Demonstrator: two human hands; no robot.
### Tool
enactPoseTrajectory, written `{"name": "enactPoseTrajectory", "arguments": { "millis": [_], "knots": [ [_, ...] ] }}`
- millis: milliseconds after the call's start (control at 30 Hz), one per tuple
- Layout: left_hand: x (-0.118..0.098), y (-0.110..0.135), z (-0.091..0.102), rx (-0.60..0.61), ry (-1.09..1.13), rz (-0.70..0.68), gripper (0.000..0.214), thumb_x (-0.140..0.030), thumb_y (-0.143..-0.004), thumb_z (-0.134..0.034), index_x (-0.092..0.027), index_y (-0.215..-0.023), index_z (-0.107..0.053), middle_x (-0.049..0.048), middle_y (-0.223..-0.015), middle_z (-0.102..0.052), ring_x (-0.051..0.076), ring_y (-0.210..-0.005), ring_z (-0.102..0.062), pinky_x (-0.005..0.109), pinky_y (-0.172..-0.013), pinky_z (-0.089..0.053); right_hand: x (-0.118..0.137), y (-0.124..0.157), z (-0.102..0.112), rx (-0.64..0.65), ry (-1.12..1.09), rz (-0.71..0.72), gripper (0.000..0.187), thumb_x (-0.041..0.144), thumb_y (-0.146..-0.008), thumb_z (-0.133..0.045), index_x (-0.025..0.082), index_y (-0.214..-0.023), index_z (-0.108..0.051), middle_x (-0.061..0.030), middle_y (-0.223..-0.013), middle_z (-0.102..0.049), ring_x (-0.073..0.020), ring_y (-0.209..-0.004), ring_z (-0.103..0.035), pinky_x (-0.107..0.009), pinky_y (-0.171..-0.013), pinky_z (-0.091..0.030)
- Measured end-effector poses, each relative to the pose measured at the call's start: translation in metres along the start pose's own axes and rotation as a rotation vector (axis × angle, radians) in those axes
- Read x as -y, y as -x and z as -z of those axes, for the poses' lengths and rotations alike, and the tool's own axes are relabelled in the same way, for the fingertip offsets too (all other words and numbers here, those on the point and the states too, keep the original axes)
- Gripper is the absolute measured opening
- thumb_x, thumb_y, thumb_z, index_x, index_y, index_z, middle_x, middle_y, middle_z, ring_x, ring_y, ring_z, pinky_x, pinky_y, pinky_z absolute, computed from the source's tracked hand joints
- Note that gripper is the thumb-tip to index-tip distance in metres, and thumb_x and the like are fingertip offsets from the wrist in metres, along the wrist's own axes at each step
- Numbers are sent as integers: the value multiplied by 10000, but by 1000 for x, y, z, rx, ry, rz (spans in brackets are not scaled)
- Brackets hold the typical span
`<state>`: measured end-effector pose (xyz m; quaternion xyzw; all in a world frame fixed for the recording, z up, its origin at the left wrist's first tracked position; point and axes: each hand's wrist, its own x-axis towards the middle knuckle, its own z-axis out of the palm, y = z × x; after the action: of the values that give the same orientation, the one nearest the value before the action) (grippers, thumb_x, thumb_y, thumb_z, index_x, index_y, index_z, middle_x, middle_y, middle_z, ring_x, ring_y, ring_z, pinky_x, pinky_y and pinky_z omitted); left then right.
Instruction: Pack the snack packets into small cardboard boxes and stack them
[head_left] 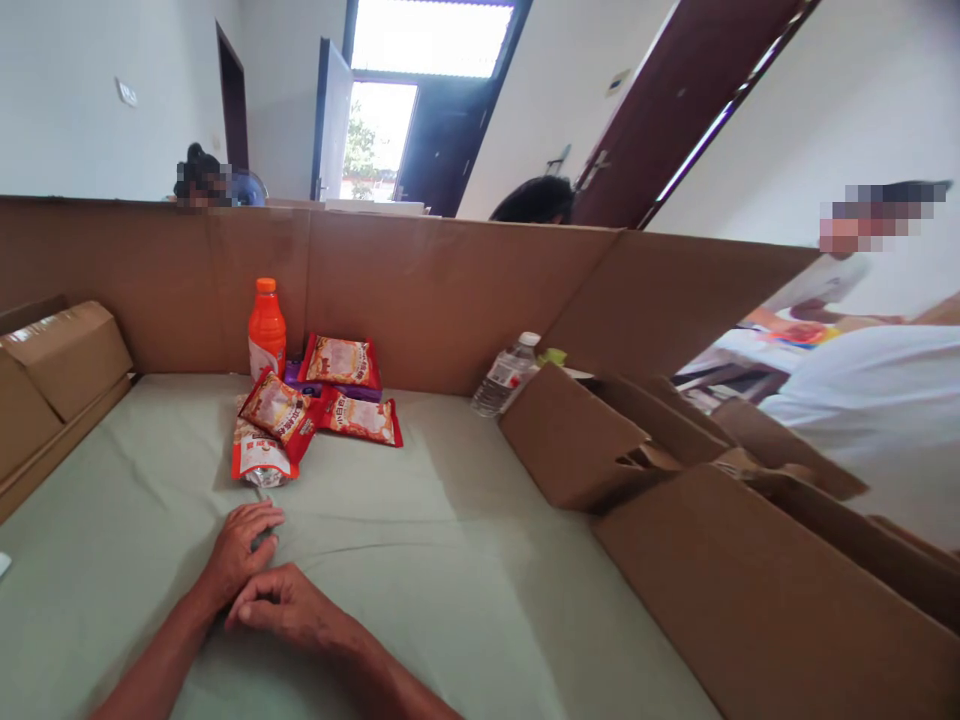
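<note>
My left hand (241, 545) lies on the pale green cloth (450, 560), its fingers stretched forward and resting flat. A small dark spot shows under its fingertips, which I cannot identify. My right hand (289, 605) rests just behind it with fingers curled in loosely, touching my left wrist, and nothing shows in it. A short way ahead of my left hand lie several red snack packets (279, 408), the nearest one (259, 460) about a hand's length off. An orange drink bottle (266, 335) stands upright behind them, next to a purple pack (326, 386).
A brown cardboard partition (450, 290) walls the table's far side. A clear water bottle (506, 378) leans by an open cardboard box (600, 450) on the right. Another carton (52, 370) sits at left. People sit beyond the partition, and a person in white (862, 390) at right.
</note>
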<state>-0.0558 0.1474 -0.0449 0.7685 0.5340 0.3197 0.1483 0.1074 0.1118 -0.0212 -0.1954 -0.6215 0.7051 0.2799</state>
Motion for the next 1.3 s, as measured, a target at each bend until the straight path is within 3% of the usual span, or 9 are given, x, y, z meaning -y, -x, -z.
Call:
{"name": "enactPoseTrajectory", "arguments": {
  "millis": [200,400,667,967,1200,1300],
  "knots": [
    [0,-1,-3,29,-49,-27,359,-210,-747,-580,-261,-1043,-777,74,-1162,-770,286,-1171,-667,486,-1076,-480,5,4,4,135,-40,-76,515,701,-760,-696,199,-843,-773,3,-782,-699,-118,-680,-613,-236,-673,-489],
    [-1,2,-4,14,-143,-34,412,-214,-745,-594,-252,-1123,-751,106,-1367,-657,299,-1228,-623,476,-1076,-483,0,5,-3,304,-121,-233,570,725,-654,-753,203,-884,-733,28,-707,-647,-93,-590,-583,-184,-531,-474],
    [-2,2,-5,41,-242,-77,424,-240,-788,-609,-222,-1201,-707,126,-1420,-612,332,-1299,-565,521,-1098,-454,-5,4,-2,335,-109,-298,705,744,-602,-784,151,-974,-704,8,-795,-646,-94,-654,-589,-199,-570,-480],
    [-1,0,-2,96,-301,-119,424,-263,-822,-604,-225,-1236,-689,119,-1415,-619,330,-1308,-556,529,-1095,-448,-11,3,-1,264,-124,-311,763,779,-554,-778,148,-977,-705,7,-784,-648,-97,-609,-593,-221,-559,-485],
    [-3,2,-2,104,-310,-126,446,-254,-804,-616,-222,-1243,-688,120,-1414,-622,331,-1293,-568,543,-1096,-451,-6,5,-1,259,-101,-297,697,755,-612,-760,158,-969,-715,6,-791,-647,-91,-606,-585,-217,-573,-482],
    [-6,3,-1,99,-306,-128,434,-251,-811,-613,-214,-1236,-693,127,-1406,-626,336,-1297,-566,548,-1098,-450,5,16,7,216,37,-272,485,577,-753,-741,160,-1000,-741,9,-786,-643,-98,-639,-578,-223,-614,-482]
  ]
}}
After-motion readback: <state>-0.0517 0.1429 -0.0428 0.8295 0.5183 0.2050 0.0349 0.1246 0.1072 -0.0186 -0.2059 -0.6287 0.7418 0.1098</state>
